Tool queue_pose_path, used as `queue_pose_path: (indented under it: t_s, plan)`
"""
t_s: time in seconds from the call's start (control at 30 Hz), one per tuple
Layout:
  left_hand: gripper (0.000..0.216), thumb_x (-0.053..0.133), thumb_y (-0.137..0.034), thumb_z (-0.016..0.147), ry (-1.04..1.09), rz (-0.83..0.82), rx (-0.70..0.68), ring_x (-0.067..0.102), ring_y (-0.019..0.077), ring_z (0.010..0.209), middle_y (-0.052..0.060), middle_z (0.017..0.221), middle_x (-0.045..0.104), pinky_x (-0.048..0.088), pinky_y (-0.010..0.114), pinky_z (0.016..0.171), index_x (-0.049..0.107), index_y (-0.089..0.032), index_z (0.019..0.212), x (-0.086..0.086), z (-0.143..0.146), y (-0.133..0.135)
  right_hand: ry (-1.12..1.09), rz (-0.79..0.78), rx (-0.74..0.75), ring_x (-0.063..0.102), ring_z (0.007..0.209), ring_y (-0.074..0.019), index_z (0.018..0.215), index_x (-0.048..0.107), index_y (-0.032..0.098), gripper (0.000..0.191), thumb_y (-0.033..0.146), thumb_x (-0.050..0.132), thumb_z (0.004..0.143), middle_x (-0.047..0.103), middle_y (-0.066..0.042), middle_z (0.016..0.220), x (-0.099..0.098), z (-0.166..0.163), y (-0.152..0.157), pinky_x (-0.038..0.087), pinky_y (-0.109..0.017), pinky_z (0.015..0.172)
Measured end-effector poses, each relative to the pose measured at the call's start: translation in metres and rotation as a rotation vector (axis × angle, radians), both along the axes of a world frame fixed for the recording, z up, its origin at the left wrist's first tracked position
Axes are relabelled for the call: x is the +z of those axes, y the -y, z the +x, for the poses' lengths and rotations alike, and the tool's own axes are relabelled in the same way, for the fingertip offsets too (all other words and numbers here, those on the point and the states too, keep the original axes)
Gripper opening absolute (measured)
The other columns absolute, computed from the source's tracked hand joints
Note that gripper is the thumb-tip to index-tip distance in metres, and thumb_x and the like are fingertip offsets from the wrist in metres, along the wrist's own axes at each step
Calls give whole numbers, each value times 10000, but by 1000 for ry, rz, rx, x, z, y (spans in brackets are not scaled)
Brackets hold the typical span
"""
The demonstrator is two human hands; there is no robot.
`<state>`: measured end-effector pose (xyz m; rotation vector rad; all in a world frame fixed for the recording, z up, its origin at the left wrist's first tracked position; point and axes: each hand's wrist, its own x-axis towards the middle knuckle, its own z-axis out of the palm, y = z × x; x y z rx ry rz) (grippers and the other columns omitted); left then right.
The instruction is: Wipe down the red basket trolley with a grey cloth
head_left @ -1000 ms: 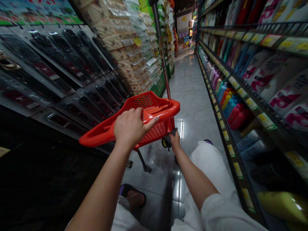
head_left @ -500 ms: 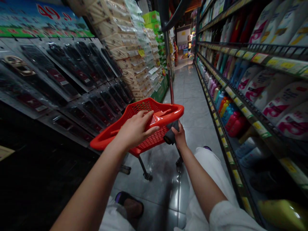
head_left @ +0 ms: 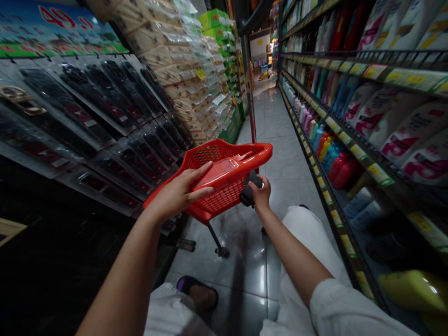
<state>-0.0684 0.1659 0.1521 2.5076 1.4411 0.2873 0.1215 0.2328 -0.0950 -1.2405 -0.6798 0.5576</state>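
Note:
A red plastic shopping cart basket (head_left: 224, 175) with mesh walls stands in front of me on black legs with casters. My left hand (head_left: 180, 192) lies over the left part of its near rim, fingers straight and thumb apart. Below the rim's right end, my right hand (head_left: 262, 192) is closed around a black cylindrical piece (head_left: 248, 192). Whether that piece is fixed to the cart, I cannot tell. A dark upright pole (head_left: 251, 102) rises behind the basket's right end.
Packaged belts (head_left: 108, 88) hang on a rack at left. Stacked tissue packs (head_left: 178, 70) stand farther along. Shelves on the right hold white bottles (head_left: 380, 112) and colored bottles (head_left: 341, 168). A grey tiled aisle (head_left: 269, 112) runs ahead; my sandaled foot (head_left: 201, 295) is below.
My left hand has slid left and down along the rim, uncovering its middle. The basket has shifted slightly to the right in view. My right hand keeps its grip on the black piece.

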Motion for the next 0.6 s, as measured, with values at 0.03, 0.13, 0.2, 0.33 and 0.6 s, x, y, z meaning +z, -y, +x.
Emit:
queue_pose_path:
  t_s: [0.03,0.13,0.2,0.33,0.6]
  plan:
    - [817,502,-686,818,8,-1,4,547,287,1191,85,1340,568,392,409,1051,361,-263,1503,0,2,0,-50,-3,-27,545,1044,-246,1041,627,184,373,327,592,698,633,-59,1058,2,-2,-4,433,-425,974]
    - [804,515,-671,818,34,6,9,542,277,1193,82,1330,575,382,406,1053,370,-266,1498,0,11,0,-126,-10,-86,521,1153,-275,1199,588,167,492,335,566,738,606,-96,1183,12,-18,-17,431,-454,1003]
    - [801,523,-665,816,42,18,12,555,273,1166,87,1309,586,394,401,1034,379,-264,1494,-2,18,0,-101,5,-95,461,1255,-301,1303,530,179,585,348,578,745,531,-119,1307,20,-35,-24,405,-484,1046]
    - [793,519,-661,819,18,51,44,593,268,1064,101,1211,621,437,398,960,388,-263,1492,-4,36,1,24,70,-210,335,1383,-328,1386,457,185,638,316,596,777,329,-163,1484,28,-71,-32,321,-522,1126]
    - [781,512,-668,818,4,74,64,600,265,1053,93,1216,617,446,389,945,398,-278,1486,-7,47,-1,63,-6,-223,361,1357,-290,1385,475,153,619,195,472,767,383,-173,1436,-22,-54,-34,273,-528,1144]
